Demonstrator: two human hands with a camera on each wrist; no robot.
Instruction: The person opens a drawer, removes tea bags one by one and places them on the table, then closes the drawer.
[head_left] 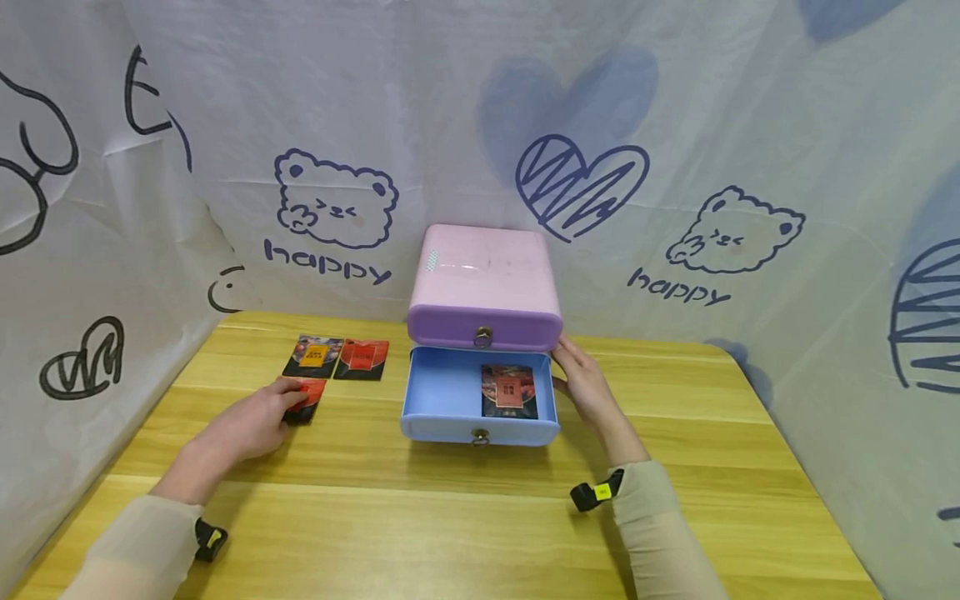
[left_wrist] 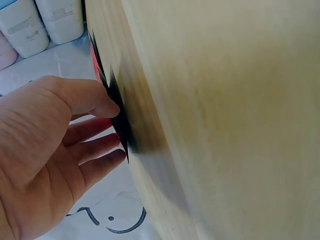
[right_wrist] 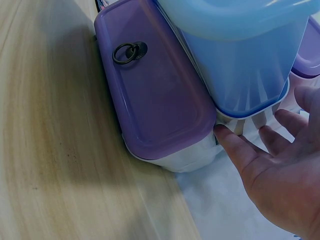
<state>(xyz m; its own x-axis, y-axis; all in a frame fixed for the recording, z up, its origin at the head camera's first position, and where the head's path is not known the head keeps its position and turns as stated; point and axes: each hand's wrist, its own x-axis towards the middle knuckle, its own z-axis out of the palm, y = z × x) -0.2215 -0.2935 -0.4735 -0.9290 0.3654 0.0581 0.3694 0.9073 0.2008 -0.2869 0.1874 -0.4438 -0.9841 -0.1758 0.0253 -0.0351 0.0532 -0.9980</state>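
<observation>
My left hand (head_left: 251,421) pinches a red-and-black packet (head_left: 309,402) at the table's left side. In the left wrist view, its thumb and fingers (left_wrist: 100,146) lie on either side of the thin packet's edge. My right hand (head_left: 588,385) rests against the right side of a small drawer cabinet (head_left: 487,267), fingers fairly straight and holding nothing. The cabinet's light blue drawer (head_left: 442,429) is pulled out. Inside it, toward the right, lies another red-and-black packet (head_left: 508,392). The right wrist view shows fingertips (right_wrist: 225,132) by the cabinet's side, near the blue drawer.
A packet with a yellow label (head_left: 312,356) and a red packet (head_left: 362,358) lie side by side behind my left hand. Above the blue drawer is a purple drawer (head_left: 450,327); another purple drawer (right_wrist: 160,85) sits below it. A printed cloth (head_left: 465,108) hangs behind the wooden table (head_left: 450,525).
</observation>
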